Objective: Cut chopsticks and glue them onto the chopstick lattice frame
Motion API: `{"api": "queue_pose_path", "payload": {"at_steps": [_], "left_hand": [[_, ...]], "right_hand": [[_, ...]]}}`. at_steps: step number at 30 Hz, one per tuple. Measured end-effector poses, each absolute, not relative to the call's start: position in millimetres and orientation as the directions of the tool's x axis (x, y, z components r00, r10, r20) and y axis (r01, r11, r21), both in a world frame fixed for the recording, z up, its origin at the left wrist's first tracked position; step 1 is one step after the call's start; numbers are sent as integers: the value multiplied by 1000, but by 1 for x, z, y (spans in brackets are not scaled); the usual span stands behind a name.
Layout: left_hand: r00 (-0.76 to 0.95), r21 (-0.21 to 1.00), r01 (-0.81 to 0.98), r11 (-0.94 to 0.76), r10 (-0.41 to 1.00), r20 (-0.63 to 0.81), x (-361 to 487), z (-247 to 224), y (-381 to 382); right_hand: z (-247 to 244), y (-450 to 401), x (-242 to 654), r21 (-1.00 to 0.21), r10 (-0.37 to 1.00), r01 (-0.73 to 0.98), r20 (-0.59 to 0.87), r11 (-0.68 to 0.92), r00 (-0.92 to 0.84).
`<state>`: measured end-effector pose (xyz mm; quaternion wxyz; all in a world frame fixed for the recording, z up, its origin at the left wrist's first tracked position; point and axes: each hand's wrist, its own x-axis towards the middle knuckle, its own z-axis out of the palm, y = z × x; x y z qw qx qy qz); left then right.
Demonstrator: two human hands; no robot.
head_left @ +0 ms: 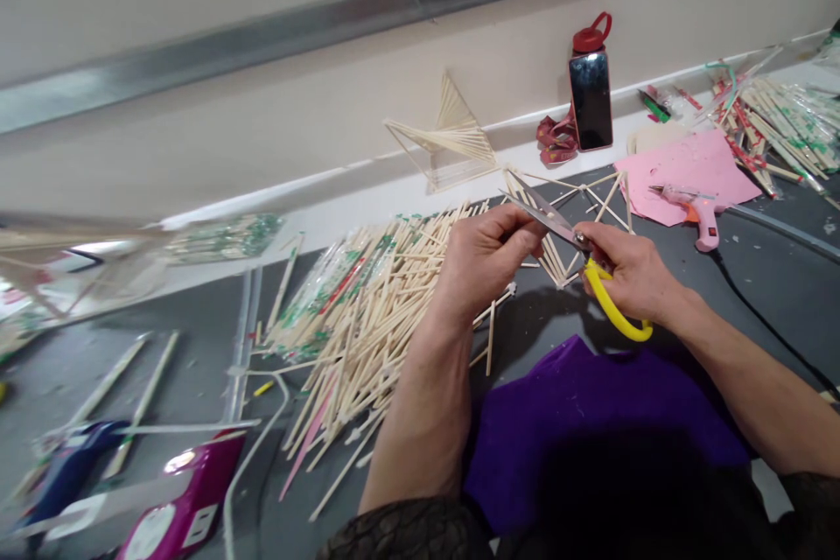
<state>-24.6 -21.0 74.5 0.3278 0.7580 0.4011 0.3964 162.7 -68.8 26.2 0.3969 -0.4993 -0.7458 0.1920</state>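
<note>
My right hand (626, 267) grips the scissors (556, 221), which have yellow handles, with the blades open and pointing to the upper left. My left hand (495, 249) is closed right at the blades, thumb pressed to the fingers; what it pinches, if anything, is hidden. Behind and below my hands lies a frame of thin wooden sticks (607, 206) joined with whitish blobs. Left of my left hand spreads a big heap of loose sticks (367, 324). Dark purple cloth (584, 402) lies below my hands.
A pink glue gun (696, 208) rests on pink paper (682, 166), its cord trailing right. A phone (591, 101) leans on a red-capped bottle (591, 37). A twisted stick model (452, 136) stands by the wall. Bagged chopsticks (787, 122), a magenta device (187, 490) and a blue tool (69, 472) lie around.
</note>
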Motion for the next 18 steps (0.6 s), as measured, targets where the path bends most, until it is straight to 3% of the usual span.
{"api": "queue_pose_path", "payload": {"at_steps": [10,18], "left_hand": [[384,824,275,-495,842,378,-23,79,-23],[434,809,244,-535,806,402,-24,78,-23]], "right_hand": [[28,-67,166,-599,874,657,439,458,-209],[32,-71,168,-660,892,603,381,447,-245]]}}
